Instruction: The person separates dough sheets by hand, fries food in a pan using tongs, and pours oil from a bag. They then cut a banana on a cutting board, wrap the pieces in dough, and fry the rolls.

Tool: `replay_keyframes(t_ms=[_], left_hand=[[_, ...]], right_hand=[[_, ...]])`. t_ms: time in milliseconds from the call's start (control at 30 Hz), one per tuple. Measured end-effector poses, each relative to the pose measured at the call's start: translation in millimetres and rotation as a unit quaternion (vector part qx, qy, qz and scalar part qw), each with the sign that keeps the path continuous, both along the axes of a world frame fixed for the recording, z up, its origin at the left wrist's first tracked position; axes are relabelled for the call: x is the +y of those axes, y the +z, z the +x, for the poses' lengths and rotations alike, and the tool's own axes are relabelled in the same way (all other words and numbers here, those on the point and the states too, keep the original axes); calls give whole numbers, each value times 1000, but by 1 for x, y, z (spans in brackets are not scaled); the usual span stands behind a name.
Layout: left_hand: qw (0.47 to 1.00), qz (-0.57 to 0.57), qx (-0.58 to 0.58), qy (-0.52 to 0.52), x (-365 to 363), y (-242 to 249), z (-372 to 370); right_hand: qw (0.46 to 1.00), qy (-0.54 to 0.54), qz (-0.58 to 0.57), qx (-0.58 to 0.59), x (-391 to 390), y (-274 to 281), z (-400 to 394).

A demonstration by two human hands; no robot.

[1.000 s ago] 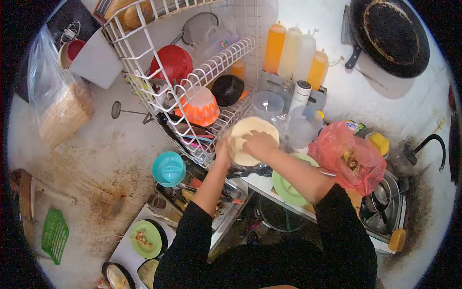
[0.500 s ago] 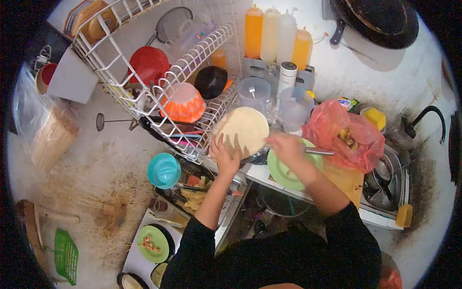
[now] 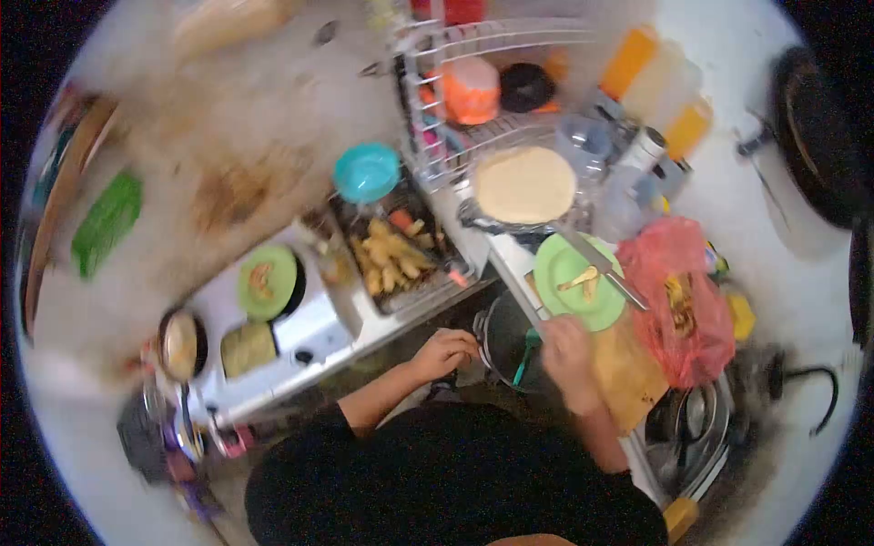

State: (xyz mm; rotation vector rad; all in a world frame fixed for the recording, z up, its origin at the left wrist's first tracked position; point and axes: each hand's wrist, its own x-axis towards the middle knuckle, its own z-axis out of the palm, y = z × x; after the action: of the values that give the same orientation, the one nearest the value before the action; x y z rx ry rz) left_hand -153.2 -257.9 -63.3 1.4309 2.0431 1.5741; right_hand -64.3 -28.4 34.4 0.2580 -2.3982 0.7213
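My left hand (image 3: 446, 355) hangs low over the gap between the counters, its fingers bent together beside the rim of a dark bucket (image 3: 492, 350). Smeared by motion, my right hand (image 3: 566, 346) is at the near edge of a light green plate (image 3: 555, 264). Some yellowish strips (image 3: 580, 284) lie on that plate, and a knife (image 3: 605, 271) rests across it. Behind it, a round stack of pale flatbreads (image 3: 525, 185) sits on black plastic (image 3: 496, 221). The plate partly overlaps a wooden cutting board (image 3: 628, 373).
At right are a red plastic bag (image 3: 669, 273) and a sink (image 3: 715, 446). A tray of yellow fried pieces (image 3: 391, 255), a turquoise bowl (image 3: 367, 173), and a stove (image 3: 314, 318) with another green plate (image 3: 267, 282) and a pan (image 3: 182, 346) stand at left. The dish rack (image 3: 537, 32) is behind.
The view has swung left and down. My left hand has let go of the flatbreads and drawn back toward my body. The right hand has also come back, to the plate's near edge.
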Motion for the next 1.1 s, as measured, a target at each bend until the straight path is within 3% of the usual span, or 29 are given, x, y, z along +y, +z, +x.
replay_keyframes(t_ms=[33, 67, 133, 233, 300, 367, 433, 500, 567, 700, 767, 833, 933, 1033, 1100], left_hand=[[1000, -17, -8, -12, -11, -1, 15], [999, 9, 17, 28, -20, 6, 33], [994, -6, -38, 101, -40, 6, 69], [975, -50, -91, 195, -71, 10, 117], [957, -78, -124, 250, -93, 9, 149], [935, -83, -157, 306, -113, 9, 179], [906, -102, -189, 363, -134, 11, 214], [875, -133, -219, 410, -158, 14, 243], [831, -133, -253, 478, -182, 9, 272], [760, -35, -311, 569, -217, 1, 318], [737, -17, -324, 593, -234, 2, 327], [722, -33, -326, 609, -254, 6, 337], [699, 16, -335, 632, -297, -12, 340], [721, 6, -314, 618, -349, -28, 333], [727, -24, -312, 610, -387, -25, 319]], right_hand=[[998, 46, -39, -25, -19, -7, -2], [994, 80, -54, -58, -36, -12, -6], [977, 128, -106, -135, -59, -45, -19], [967, 137, -109, -186, -76, -106, -62], [995, 97, -6, -37, -85, -165, -119], [953, -4, 16, -302, -100, -143, -158], [945, -65, 23, -321, -106, -161, -197], [907, -86, 21, -411, -114, -158, -221], [893, -109, 5, -437, -117, -191, -251], [866, -136, 17, -480, -122, -176, -249], [881, -126, 47, -454, -114, -207, -270], [877, -100, 64, -466, -114, -164, -247], [890, -85, 61, -443, -105, -180, -243], [914, -82, 33, -396, -84, -221, -223], [940, -112, 14, -321, -88, -218, -176]])
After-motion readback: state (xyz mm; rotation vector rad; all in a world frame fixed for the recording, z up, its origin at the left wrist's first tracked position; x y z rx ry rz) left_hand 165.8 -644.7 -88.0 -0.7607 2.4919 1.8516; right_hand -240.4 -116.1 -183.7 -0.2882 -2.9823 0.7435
